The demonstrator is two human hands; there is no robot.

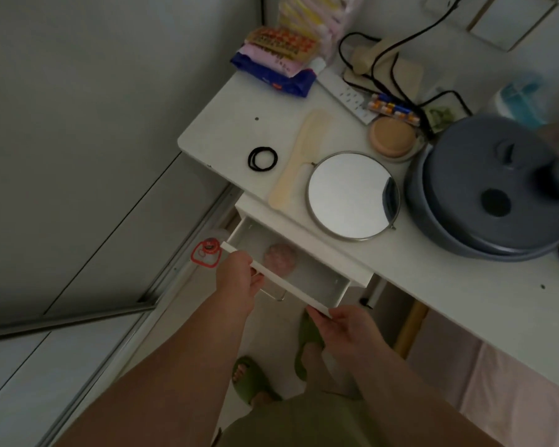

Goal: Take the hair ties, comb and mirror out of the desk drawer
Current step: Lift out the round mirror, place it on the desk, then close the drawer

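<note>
The white desk drawer (307, 279) stands partly open under the desk's front edge. My left hand (238, 279) grips the left part of its front panel, fingers curled near the metal handle. My right hand (346, 327) holds the panel's right corner. Inside the drawer lies a pink fluffy thing (279, 256). On the white desk top (226, 124) lie black hair ties (262, 159), a cream comb (299, 161) and a round silver-rimmed mirror (352, 196), the comb touching the mirror's left rim.
A grey lidded pot (488, 188) stands right of the mirror. At the desk's back are packets (278, 62), a power strip with black cables (349, 93) and a round tan compact (392, 137). A red-capped bottle (207, 250) sits on the floor left of the drawer. My feet wear green slippers.
</note>
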